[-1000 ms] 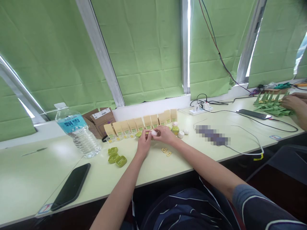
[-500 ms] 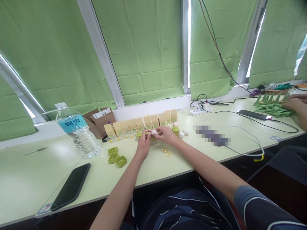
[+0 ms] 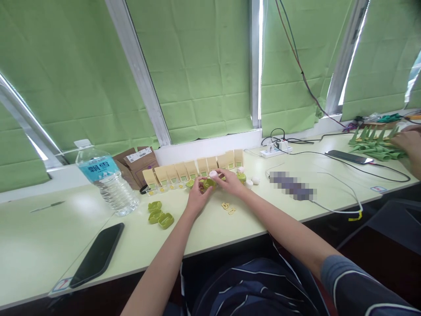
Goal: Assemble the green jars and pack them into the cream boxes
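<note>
My left hand [image 3: 197, 197] is closed round a small green plastic cup-like piece [image 3: 208, 184]. Just above that piece, a pale pinkish-white round piece [image 3: 213, 174] is pinched in the fingers of my right hand [image 3: 233, 183]. Several hollow green plastic shells [image 3: 166, 221] lie to the left of my left forearm. Small flat yellow pieces [image 3: 225, 206] rest on the table in front of my right wrist. To the right of my right hand are white round pieces [image 3: 255, 180] and another green piece [image 3: 241, 177].
A row of beige-topped clear packets [image 3: 190, 169] stands along the back. At left are a water bottle [image 3: 110, 184], a cardboard box [image 3: 140, 164] and a black phone [image 3: 98, 254]. Cables and a power strip [image 3: 276, 150] lie at right, where another person's hand [image 3: 408, 142] touches green pieces [image 3: 378, 145].
The pale round piece has come up and slightly right in my right hand, away from the green piece, which now shows in my left hand.
</note>
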Available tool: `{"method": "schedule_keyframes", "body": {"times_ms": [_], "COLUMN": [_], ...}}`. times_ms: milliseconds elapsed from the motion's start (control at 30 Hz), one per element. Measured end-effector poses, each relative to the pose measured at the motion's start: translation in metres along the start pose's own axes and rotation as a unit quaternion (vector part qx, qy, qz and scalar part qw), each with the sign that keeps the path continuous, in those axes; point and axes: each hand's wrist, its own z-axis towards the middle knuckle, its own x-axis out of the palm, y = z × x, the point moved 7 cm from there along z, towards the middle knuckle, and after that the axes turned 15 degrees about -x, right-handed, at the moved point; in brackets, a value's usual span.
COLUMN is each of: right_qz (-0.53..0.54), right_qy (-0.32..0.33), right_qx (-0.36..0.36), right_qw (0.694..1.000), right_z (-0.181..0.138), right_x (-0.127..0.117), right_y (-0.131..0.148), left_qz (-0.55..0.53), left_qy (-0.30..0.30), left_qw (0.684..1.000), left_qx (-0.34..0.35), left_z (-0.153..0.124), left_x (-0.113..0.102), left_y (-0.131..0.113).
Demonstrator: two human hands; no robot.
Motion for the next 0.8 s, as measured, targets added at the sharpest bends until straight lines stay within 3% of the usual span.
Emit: {"method": "schedule_keyframes", "body": {"times_ms": [433,700,800], "right_qz": [-0.003,0.05,0.053], "right_qy": [0.044,-0.031,-0.041], "right_qx": [-0.03,0.005,-0.002], "right_qw": [0.999,0.998,0.998], "right_z": [0.001,-0.001,-0.002], "right_x": [0.006,-0.003,-0.007], "right_y": [0.011,0.006,0.009], "left_qz": [-0.003,-0.048,-0.067], "left_qy": [-0.004,0.005,0.042], "left_qw": [1.0,0.999,0.997], "left_qx": [0.011,-0.008,-0.021], "left_z": [0.003,0.004,0.003], "left_x": [-0.002,-0.001,0.004], "left_y": [0.001,0.003,0.003]}}
